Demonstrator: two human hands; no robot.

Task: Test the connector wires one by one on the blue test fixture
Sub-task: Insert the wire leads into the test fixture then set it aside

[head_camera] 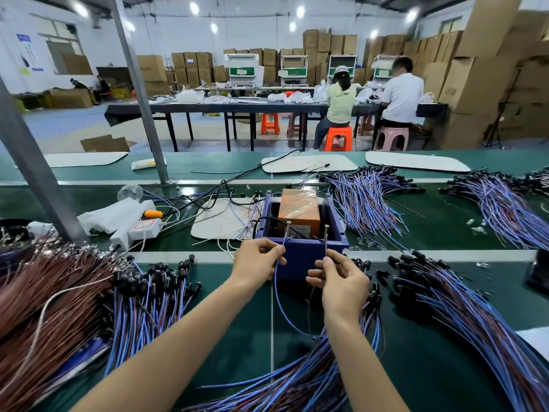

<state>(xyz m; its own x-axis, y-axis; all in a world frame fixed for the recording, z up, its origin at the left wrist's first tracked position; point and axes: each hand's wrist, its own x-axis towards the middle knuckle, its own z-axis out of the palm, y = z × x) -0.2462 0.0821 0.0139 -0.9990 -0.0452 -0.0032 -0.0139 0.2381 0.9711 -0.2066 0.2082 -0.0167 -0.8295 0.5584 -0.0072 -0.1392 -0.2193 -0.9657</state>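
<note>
The blue test fixture (309, 251) is an open-topped box in the middle of the green bench, with an orange block (300, 209) inside. My left hand (257, 260) pinches the blue wire (277, 295) just below the fixture's left contact pin (288, 222). A brown wire (310, 310) is pinched by my right hand (341, 281), and its end points up at the right contact pin (326, 226). Both wires loop down toward the bundle (297, 379) under my right forearm.
Piles of blue and brown connector wires lie left (148, 292), right (463, 307) and behind (365, 197). A brown wire heap (44, 292) fills the far left. A white power strip (145, 228) and a grey post (38, 179) stand left. Two people sit at a far table.
</note>
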